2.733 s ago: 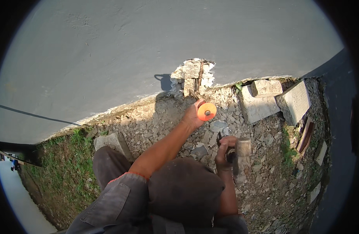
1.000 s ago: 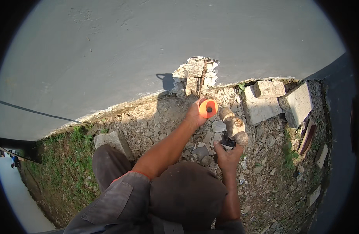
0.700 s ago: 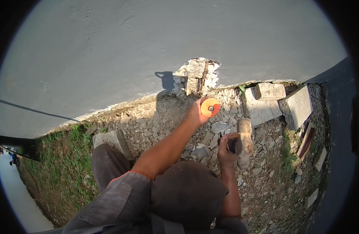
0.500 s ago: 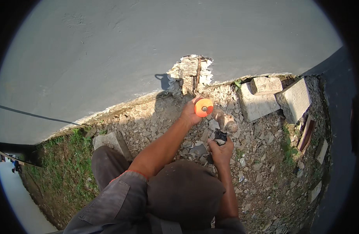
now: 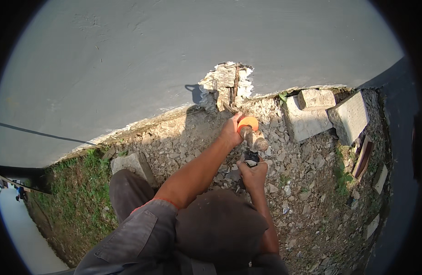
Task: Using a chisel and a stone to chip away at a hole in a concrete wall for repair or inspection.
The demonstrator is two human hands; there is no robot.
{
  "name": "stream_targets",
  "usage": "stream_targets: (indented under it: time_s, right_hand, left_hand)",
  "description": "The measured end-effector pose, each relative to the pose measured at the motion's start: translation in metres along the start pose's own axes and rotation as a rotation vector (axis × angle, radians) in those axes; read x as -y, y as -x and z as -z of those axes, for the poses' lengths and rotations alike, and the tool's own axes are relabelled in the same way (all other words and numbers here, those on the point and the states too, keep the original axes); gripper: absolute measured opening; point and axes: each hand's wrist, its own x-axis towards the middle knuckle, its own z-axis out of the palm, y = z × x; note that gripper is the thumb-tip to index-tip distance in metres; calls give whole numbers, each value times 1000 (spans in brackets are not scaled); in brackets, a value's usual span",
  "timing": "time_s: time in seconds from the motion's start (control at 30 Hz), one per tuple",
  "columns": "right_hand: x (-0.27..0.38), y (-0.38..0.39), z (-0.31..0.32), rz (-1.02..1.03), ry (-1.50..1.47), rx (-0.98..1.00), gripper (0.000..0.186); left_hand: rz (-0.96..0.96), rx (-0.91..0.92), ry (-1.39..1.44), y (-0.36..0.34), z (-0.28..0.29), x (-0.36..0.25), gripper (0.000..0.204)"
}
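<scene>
My left hand (image 5: 232, 132) is wrapped round a chisel with a round orange hand guard (image 5: 251, 122). Its steel shaft (image 5: 229, 108) slants up to the foot of a broken patch (image 5: 224, 85) in the grey wall. In my right hand (image 5: 254, 176) is the black grip of a hammer. The hammer's rusty, dusty head (image 5: 254, 139) overlaps the lower edge of the guard, at the chisel's struck end; whether they touch I cannot tell. Within the patch, plaster is gone, pale rough material shows, and a rusty bar (image 5: 235, 82) runs upright.
Broken rubble (image 5: 302, 174) covers the ground. Concrete blocks (image 5: 307, 120) lean against the wall on the right, with a wood piece (image 5: 362, 158) nearby. Another block (image 5: 132, 164) lies beside my left knee (image 5: 128, 190). Grass (image 5: 82, 197) grows on the left.
The hammer head has moved up and left, from beside the chisel onto its guard end. My right hand has shifted slightly left with it. My left hand keeps its hold.
</scene>
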Motion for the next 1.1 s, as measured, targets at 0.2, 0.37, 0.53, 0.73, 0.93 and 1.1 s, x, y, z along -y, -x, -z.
stream_targets:
  time_s: [0.2, 0.37, 0.53, 0.73, 0.93, 1.1]
  right_hand:
    - [139, 48, 58, 946, -234, -224, 26]
    - [67, 0, 35, 1043, -176, -472, 23]
    - [-4, 19, 18, -19, 23, -65, 24]
    - [153, 49, 62, 963, -157, -216, 20]
    - [-21, -22, 33, 407, 401, -532, 20]
    - [7, 15, 21, 152, 70, -116, 22]
  left_hand:
    - [-50, -1, 53, 1, -26, 2, 29]
    - [-44, 83, 57, 4, -39, 12, 30]
    - [-49, 47, -35, 5, -29, 6, 31]
    - [-66, 31, 44, 4, -35, -1, 31]
    - [-52, 84, 118, -6, -46, 16, 30]
    - [1, 0, -8, -6, -12, 8, 33]
